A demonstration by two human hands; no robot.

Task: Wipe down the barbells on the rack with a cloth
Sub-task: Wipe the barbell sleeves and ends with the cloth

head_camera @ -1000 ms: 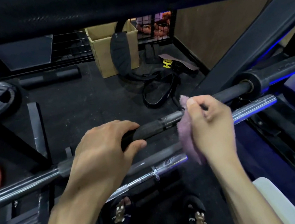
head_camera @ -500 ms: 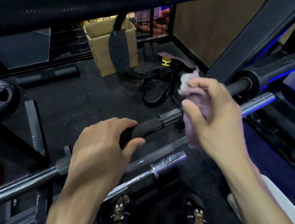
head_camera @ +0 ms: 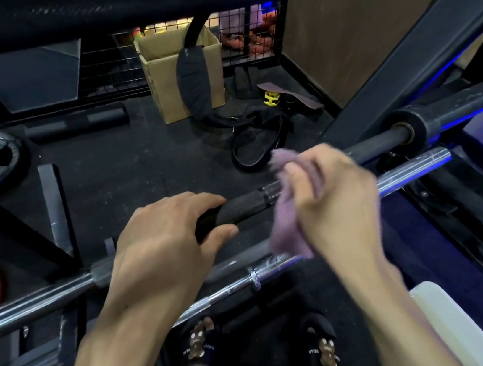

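A person's left hand (head_camera: pixel 162 243) clamps its grip around the black barbell (head_camera: pixel 243 205) resting across the rack, steadying it, while the right hand (head_camera: pixel 336 200), blurred in motion, pinches a purple cloth (head_camera: pixel 287 232) against the shaft just right of that grip. For a clean wipe, the cloth likely wants wrapping fully round the bar and drawing outward toward the collar (head_camera: pixel 403 129), the left grip holding firm against rolling. Open shaft runs right of the cloth as far as the collar; a chrome barbell (head_camera: pixel 412 171) lies close below, and a slanted rack beam (head_camera: pixel 404 67) crowds the far end, leaving little knuckle room there
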